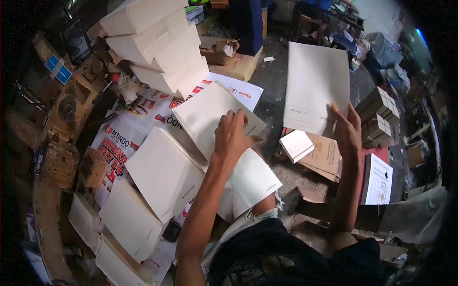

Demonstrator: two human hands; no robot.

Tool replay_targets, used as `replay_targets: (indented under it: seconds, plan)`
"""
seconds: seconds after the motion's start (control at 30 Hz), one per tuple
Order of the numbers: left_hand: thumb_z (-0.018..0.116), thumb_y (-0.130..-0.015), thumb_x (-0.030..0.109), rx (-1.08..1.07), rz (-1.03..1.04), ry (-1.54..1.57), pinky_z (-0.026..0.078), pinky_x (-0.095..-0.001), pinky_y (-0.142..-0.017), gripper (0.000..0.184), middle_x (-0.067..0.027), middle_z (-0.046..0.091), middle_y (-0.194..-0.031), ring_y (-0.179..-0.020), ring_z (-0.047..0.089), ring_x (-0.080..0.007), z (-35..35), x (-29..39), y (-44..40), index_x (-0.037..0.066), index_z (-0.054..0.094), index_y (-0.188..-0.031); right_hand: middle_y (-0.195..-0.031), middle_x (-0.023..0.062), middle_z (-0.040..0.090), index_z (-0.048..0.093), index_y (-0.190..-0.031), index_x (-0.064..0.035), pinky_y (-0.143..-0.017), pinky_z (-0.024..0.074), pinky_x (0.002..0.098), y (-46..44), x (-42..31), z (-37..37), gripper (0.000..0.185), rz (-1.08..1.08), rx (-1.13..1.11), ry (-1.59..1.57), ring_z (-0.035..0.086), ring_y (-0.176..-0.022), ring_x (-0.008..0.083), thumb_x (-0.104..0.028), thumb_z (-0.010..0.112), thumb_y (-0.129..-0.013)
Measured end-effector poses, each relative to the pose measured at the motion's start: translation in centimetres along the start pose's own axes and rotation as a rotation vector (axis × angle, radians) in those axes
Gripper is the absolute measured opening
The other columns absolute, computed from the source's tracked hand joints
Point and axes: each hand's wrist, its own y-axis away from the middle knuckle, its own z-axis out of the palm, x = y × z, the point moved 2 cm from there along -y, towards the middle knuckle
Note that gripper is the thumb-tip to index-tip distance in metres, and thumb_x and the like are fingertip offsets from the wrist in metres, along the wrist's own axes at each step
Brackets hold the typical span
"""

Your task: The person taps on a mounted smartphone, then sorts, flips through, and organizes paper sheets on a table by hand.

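Observation:
My right hand (349, 127) is closed on the lower right edge of a white paper sheet (317, 81) with faint printed lines, held up at the right. Whether it is one sheet or a thin set, I cannot tell. Over a stack of white printed sheets (202, 112) is my left hand (232, 133), its fingers bent and apart, the thumb blurred; nothing shows in it. Another white sheet (255, 178) lies over my lap, just below that hand. More paper stacks, one in the middle (162, 171) and one lower (131, 219), overlap toward the lower left.
Tall piles of folded white paper (160, 47) rise at the upper left on a printed banner (112, 143). A small white pad (296, 145) sits on a brown carton (322, 155). Bundled blocks (379, 112) stand at the right. Another person (317, 7) is at the back.

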Motion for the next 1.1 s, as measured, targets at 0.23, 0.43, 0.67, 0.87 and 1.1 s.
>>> replay_targets:
  seconds: [0.23,0.43,0.67,0.87,1.1]
  plan:
    - [0.079,-0.079,0.014,-0.119,-0.299,0.556,0.055,-0.0280,-0.068,0.025,-0.0132,0.071,-0.084,-0.078,0.069,-0.0157,-1.3,-3.6,1.1,-0.002,0.068,-0.094,-0.098,0.0035,0.065,0.061,-0.115,0.0001,-0.080,0.0461,0.0230,-0.8,0.0,-0.3,0.029,-0.018,-0.041,-0.042,0.059,-0.089,0.0112,-0.013,0.067,-0.090]
    - [0.086,-0.069,0.026,-0.061,-0.089,0.209,0.055,-0.0313,-0.069,0.044,-0.0147,0.070,-0.087,-0.079,0.067,-0.0169,-1.4,-1.5,1.5,-0.003,0.065,-0.096,-0.099,0.0035,0.066,0.059,-0.122,0.0015,-0.071,0.0490,0.0230,-3.8,0.1,1.9,0.036,-0.003,-0.110,-0.011,0.060,-0.080,0.0095,-0.014,0.066,-0.090]
    - [0.079,-0.079,0.015,0.020,-0.468,0.766,0.053,-0.0246,-0.062,0.025,-0.0118,0.070,-0.074,-0.062,0.065,-0.0127,-4.0,-2.8,3.6,-0.006,0.065,-0.084,-0.099,0.0050,0.066,0.057,-0.125,0.0037,-0.074,0.0492,0.0233,-4.2,1.0,2.9,0.044,0.115,-0.179,0.051,0.061,-0.082,0.0122,-0.016,0.069,-0.087]
    - [0.078,-0.083,0.017,0.225,-0.606,0.867,0.048,-0.0212,-0.056,0.028,-0.0044,0.064,-0.065,-0.060,0.060,-0.0069,-5.4,-1.7,4.8,-0.005,0.064,-0.072,-0.103,0.0093,0.067,0.055,-0.127,0.0048,-0.077,0.0519,0.0266,-7.0,1.9,4.3,0.046,0.116,-0.274,-0.081,0.063,-0.089,0.0160,-0.013,0.067,-0.086]
    - [0.070,-0.090,0.018,0.048,-0.504,1.069,0.057,-0.0279,-0.074,0.024,-0.0105,0.070,-0.088,-0.081,0.069,-0.0166,-6.4,-2.1,7.9,-0.006,0.069,-0.093,-0.118,0.0123,0.065,0.052,-0.132,0.0022,-0.095,0.0460,0.0324,-2.6,6.9,12.4,0.052,0.133,-0.413,0.208,0.061,-0.103,0.0196,-0.015,0.069,-0.087]
